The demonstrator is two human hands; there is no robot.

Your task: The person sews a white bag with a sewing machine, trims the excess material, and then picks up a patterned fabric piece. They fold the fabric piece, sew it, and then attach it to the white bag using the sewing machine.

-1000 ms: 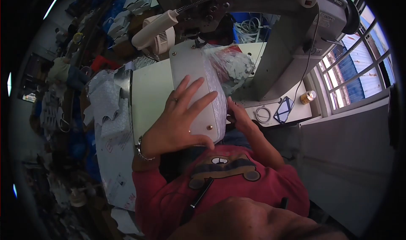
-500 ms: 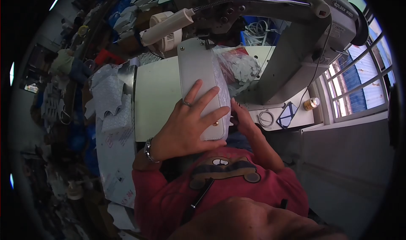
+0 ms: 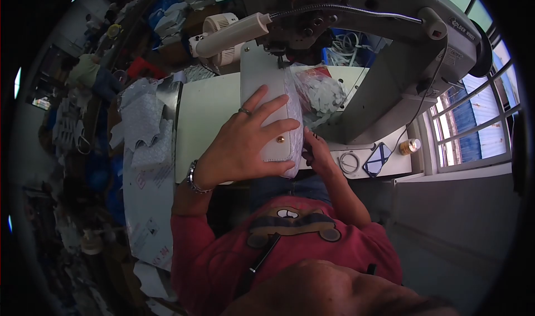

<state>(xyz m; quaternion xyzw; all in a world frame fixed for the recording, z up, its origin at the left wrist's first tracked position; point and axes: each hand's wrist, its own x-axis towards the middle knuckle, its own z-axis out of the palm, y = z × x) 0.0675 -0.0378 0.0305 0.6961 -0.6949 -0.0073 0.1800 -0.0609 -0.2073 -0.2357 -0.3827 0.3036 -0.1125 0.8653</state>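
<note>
The big grey metal sewing machine (image 3: pixel 384 96) stands over a white flat table (image 3: pixel 206 115). The long pale grey bag piece (image 3: pixel 259 71), with shiny clear wrap on its side, has its far end under the sewing machine's needle part. Its near end points at the person, and a round gold stud (image 3: pixel 280 139) is there.

The left hand (image 3: pixel 245 140) is open wide, with its fingers spread flat on top of the bag piece. It is not closed around it. The right hand (image 3: pixel 319 151) has bent fingers at the wrapped side. I cannot tell if they pinch it.

A clear plastic bag of white scraps (image 3: pixel 323 96) sits under the sewing machine's arm. A white tube-shaped lamp (image 3: pixel 234 34) is left of its needle part. By its foot are a dark phone (image 3: pixel 377 160) and a yellow can (image 3: pixel 410 146).
</note>
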